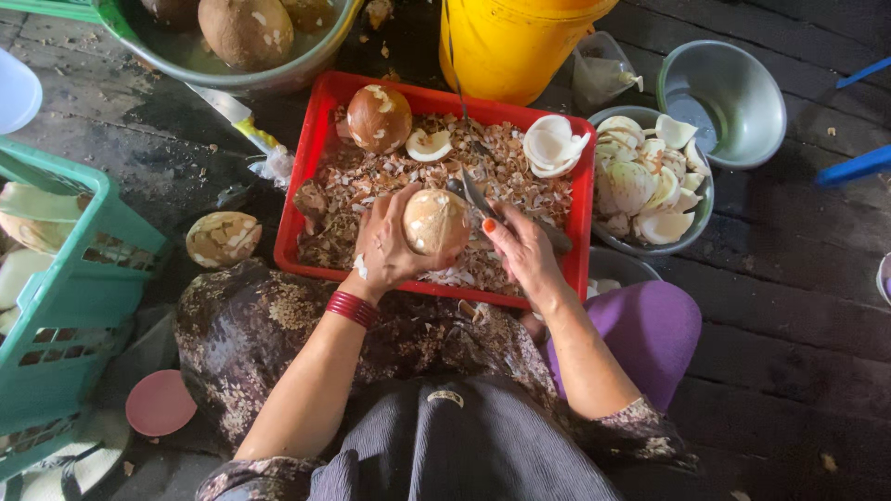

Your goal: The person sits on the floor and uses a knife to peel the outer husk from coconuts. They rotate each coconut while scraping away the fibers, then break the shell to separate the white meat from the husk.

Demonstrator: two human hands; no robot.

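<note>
My left hand (385,249) grips a round, partly peeled coconut (434,221) over a red tray (306,176) full of brown shell shavings. My right hand (522,249) holds a knife (475,197) whose blade rests against the coconut's right side. Another brown, partly peeled coconut (379,117) lies at the tray's far left corner. White coconut pieces (552,147) lie at the tray's far right.
A metal bowl of white coconut pieces (650,186) stands right of the tray, an empty metal bowl (729,97) beyond it. A yellow bucket (510,42) and a basin of coconuts (246,37) stand behind. A green basket (65,278) and a loose coconut (223,238) lie left.
</note>
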